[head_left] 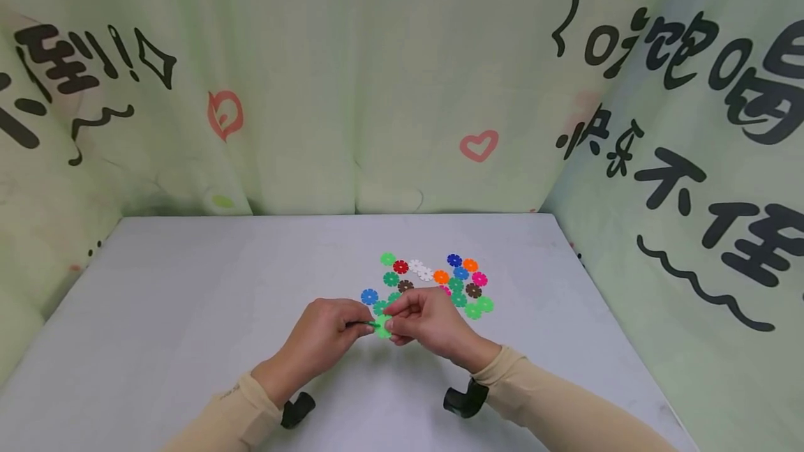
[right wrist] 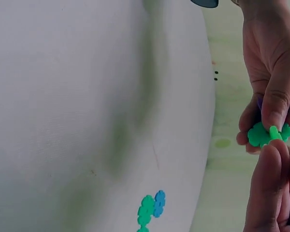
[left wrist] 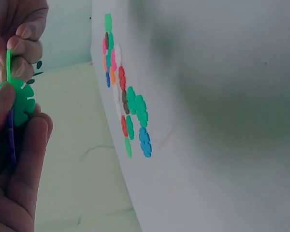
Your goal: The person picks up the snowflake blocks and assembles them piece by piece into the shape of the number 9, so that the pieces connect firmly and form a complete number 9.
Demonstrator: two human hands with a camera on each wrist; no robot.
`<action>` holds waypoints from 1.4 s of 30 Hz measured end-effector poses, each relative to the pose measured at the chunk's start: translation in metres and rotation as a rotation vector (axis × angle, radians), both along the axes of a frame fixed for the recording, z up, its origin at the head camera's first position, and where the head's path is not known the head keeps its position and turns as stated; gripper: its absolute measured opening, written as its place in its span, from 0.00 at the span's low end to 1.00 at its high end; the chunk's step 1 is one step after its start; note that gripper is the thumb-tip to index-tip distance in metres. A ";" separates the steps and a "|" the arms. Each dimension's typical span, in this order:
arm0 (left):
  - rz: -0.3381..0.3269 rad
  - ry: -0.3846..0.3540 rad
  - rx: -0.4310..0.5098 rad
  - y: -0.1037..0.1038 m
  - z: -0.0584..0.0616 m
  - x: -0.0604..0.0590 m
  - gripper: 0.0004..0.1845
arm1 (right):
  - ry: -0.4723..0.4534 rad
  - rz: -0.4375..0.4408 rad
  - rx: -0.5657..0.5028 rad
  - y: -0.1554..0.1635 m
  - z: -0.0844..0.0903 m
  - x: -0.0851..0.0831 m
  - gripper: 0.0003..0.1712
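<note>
Two green discs [head_left: 382, 325] meet between my hands above the table [head_left: 188, 298], at 6 o'clock from the pile [head_left: 433, 283]; left hand [head_left: 326, 337] and right hand [head_left: 427, 323] each pinch one edgewise so the slots cross

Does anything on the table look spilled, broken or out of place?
Nothing stands out. The colored discs lie flat in one loose cluster on the table, and the left hand and right hand hold green discs together.

Backdrop cloth [head_left: 402, 75]: black handwritten Chinese chars, right side reads "不住" [head_left: 722, 208], plus heart doodles; rest illegible.
</note>
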State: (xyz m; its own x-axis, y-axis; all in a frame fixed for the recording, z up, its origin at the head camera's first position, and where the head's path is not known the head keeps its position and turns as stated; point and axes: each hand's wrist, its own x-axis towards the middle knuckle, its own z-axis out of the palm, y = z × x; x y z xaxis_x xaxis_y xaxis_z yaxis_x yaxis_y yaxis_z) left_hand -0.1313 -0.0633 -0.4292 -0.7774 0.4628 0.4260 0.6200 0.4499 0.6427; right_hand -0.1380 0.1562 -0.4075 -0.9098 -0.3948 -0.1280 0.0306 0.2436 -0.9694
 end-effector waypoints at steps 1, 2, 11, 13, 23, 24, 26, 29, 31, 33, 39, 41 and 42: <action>0.005 -0.004 -0.010 0.000 0.000 0.001 0.06 | 0.000 0.003 0.002 -0.001 0.000 0.000 0.10; 0.012 -0.010 -0.021 0.000 0.000 0.001 0.06 | 0.003 0.010 -0.001 -0.001 -0.001 0.000 0.09; 0.035 -0.146 -0.042 -0.005 0.005 0.002 0.09 | -0.036 0.029 -0.040 0.002 -0.006 -0.001 0.13; 0.024 -0.181 -0.031 -0.007 0.005 0.002 0.13 | -0.040 0.039 -0.044 0.003 -0.006 -0.001 0.14; 0.006 -0.202 -0.054 -0.004 0.001 0.003 0.20 | -0.085 0.029 -0.065 0.003 -0.006 0.002 0.16; 0.003 -0.200 -0.054 -0.004 0.001 0.003 0.20 | -0.087 0.030 -0.067 0.002 -0.006 0.002 0.16; -0.003 -0.195 -0.058 -0.004 0.001 0.004 0.22 | -0.092 0.030 -0.066 0.001 -0.005 0.003 0.17; -0.010 -0.186 -0.055 -0.004 0.001 0.004 0.22 | -0.101 0.031 -0.063 0.001 -0.004 0.004 0.17; -0.015 -0.181 -0.049 -0.004 0.001 0.004 0.22 | -0.111 0.037 -0.067 0.002 -0.004 0.005 0.18; -0.010 -0.170 -0.054 -0.004 0.001 0.004 0.21 | -0.119 0.043 -0.075 0.002 -0.004 0.005 0.19; 0.015 -0.142 -0.079 -0.004 0.000 0.005 0.20 | -0.138 0.055 -0.084 0.003 -0.004 0.005 0.18; 0.032 -0.131 -0.100 -0.005 0.000 0.005 0.20 | -0.128 0.070 -0.066 0.006 -0.004 0.003 0.18; 0.045 -0.123 -0.118 -0.006 0.000 0.006 0.20 | -0.115 0.076 -0.052 0.008 -0.005 0.001 0.19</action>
